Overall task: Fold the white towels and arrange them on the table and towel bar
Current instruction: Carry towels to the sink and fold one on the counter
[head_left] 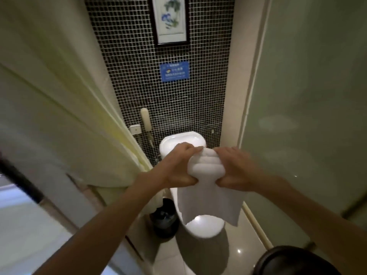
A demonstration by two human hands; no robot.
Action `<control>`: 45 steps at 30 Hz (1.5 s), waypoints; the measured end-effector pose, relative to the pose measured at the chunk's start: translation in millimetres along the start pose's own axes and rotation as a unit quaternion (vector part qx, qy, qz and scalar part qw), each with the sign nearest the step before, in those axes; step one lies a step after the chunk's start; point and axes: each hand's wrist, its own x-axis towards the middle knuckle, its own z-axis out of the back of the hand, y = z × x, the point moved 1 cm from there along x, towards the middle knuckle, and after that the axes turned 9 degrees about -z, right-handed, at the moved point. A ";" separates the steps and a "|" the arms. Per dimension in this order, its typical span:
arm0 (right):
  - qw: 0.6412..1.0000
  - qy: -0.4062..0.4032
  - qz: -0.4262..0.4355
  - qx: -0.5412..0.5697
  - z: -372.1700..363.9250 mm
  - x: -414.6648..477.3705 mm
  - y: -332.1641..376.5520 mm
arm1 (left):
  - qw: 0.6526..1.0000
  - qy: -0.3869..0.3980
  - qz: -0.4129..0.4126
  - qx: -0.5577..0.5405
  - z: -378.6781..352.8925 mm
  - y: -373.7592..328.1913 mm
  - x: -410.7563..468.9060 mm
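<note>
A white towel point(208, 187) hangs in the air in front of me, above a toilet. Its upper part is bunched into soft folds between my hands and its lower part drops as a flat sheet. My left hand point(178, 165) grips the bunched towel on its left side, fingers on top and thumb underneath. My right hand point(234, 167) grips it on the right side the same way. No table or towel bar shows in this view.
A white toilet point(184, 139) stands below against a dark mosaic wall point(178, 108) with a blue sign point(174, 71) and framed picture point(170, 18). A black bin point(164, 221) sits left of the toilet. A wall phone point(145, 120), cream curtain point(59, 96) left, frosted glass point(307, 96) right.
</note>
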 end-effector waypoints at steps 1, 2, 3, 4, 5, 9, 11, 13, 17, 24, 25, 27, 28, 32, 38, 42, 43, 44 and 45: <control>1.000 0.006 0.019 0.002 -1.1 4.2 10.4 | 1.000 -0.008 0.015 0.000 5.8 3.4 -12.5; 0.999 0.010 0.036 0.010 -3.0 7.4 20.4 | 0.999 -0.017 0.030 0.001 11.6 5.9 -25.3; 0.998 0.012 0.054 0.021 -5.4 9.8 30.7 | 0.999 -0.026 0.043 0.004 17.2 8.2 -38.2; 0.997 0.014 0.074 0.035 -7.5 12.2 41.4 | 0.998 -0.036 0.052 0.010 23.3 10.4 -50.3; 0.995 0.015 0.092 0.045 -9.0 14.8 52.0 | 0.997 -0.042 0.059 0.018 29.3 12.1 -61.4; 0.986 0.026 0.156 0.043 -17.7 24.2 95.1 | 0.991 -0.064 0.099 0.058 44.8 17.3 -107.8; 0.979 0.042 0.191 0.051 -23.2 29.4 116.4 | 0.987 -0.067 0.131 0.064 49.0 20.2 -131.9; 0.971 0.050 0.228 0.045 -30.1 33.5 138.2 | 0.983 -0.059 0.162 0.065 54.1 22.1 -155.6; 0.951 0.075 0.297 0.047 -45.9 38.8 184.5 | 0.966 -0.061 0.234 0.096 66.5 21.9 -202.4; 0.884 0.114 0.443 0.099 -64.8 39.0 267.3 | 0.907 -0.107 0.384 0.132 86.3 -4.4 -275.5; 0.869 0.117 0.469 0.104 -66.0 37.7 279.1 | 0.895 -0.115 0.407 0.141 87.5 -11.5 -284.7; 0.836 0.123 0.522 0.112 -69.2 32.6 301.6 | 0.864 -0.127 0.462 0.157 87.5 -26.4 -302.3; 0.820 0.129 0.545 0.121 -71.1 28.4 312.0 | 0.846 -0.133 0.490 0.163 86.7 -34.4 -311.1; 0.760 0.097 0.634 0.107 -79.9 4.9 348.0 | 0.789 -0.163 0.556 0.204 78.8 -72.7 -338.9; 0.692 0.097 0.708 0.101 -97.9 -33.0 389.9 | 0.716 -0.175 0.625 0.257 54.3 -120.7 -366.2; 0.656 0.123 0.737 0.106 -107.2 -60.9 410.1 | 0.672 -0.185 0.662 0.276 43.0 -141.6 -381.7; 0.647 0.127 0.744 0.109 -108.9 -66.7 414.3 | 0.664 -0.188 0.669 0.275 41.3 -146.1 -386.2; 0.637 0.131 0.751 0.110 -109.8 -72.2 418.1 | 0.658 -0.190 0.676 0.273 39.8 -150.5 -390.5; 0.629 0.135 0.758 0.112 -110.4 -77.1 421.8 | 0.653 -0.191 0.681 0.270 38.7 -154.5 -395.1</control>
